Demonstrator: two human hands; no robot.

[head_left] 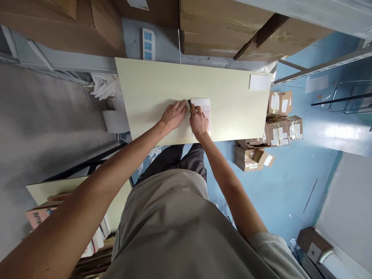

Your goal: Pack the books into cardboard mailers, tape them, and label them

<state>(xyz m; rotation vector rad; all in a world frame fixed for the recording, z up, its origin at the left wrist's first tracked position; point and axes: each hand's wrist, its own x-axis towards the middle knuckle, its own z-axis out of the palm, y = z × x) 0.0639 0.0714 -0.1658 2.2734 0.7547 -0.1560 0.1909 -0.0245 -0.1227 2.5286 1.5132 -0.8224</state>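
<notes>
Pale tabletop (151,89): my left hand (173,115) lies flat, fingers together.
Right hand (199,122): fingers clamped on dark cutter (190,105).
Sheet (203,106): cutter at its edge; cut progress hidden.

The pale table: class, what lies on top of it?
On the table lie a pink-printed sheet, partly covered by the right hand, a white card and the left hand.
</notes>
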